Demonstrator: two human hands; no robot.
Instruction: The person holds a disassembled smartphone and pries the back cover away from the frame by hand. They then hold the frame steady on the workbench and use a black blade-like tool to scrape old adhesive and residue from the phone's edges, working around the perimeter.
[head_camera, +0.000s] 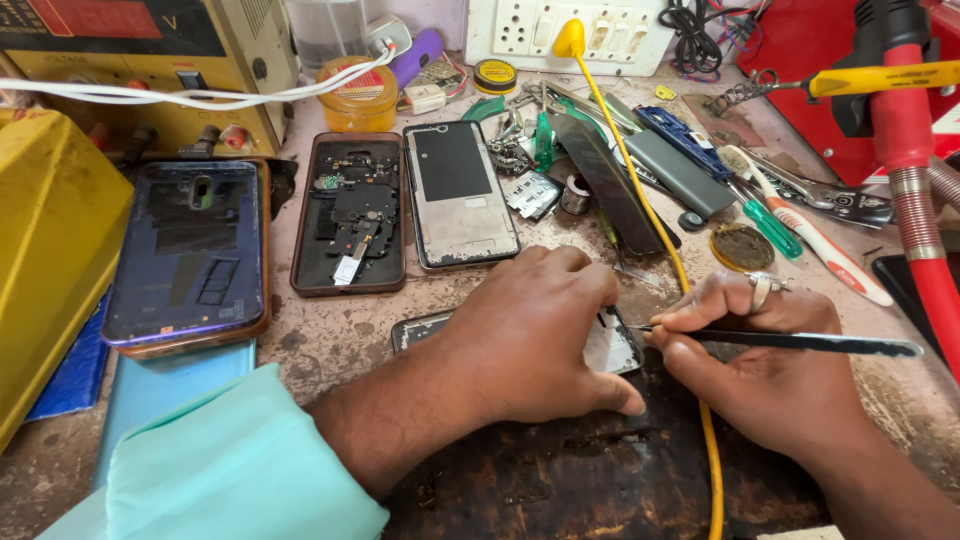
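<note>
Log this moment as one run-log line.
left hand: presses opened phone flat | right hand: holds tweezers, tip at phone edge | yellow cable beside

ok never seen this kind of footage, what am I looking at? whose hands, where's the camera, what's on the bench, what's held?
One picture, from a camera worn on a person's head, looking down at their own bare hands; no robot. The left hand presses flat on an opened phone on the worn bench. The right hand, wearing a ring, has a pinch grip on dark tweezers, tip at the phone's edge. Behind lie three more opened phone shells, a green-handled screwdriver, a toothbrush and a yellow cable.
</note>
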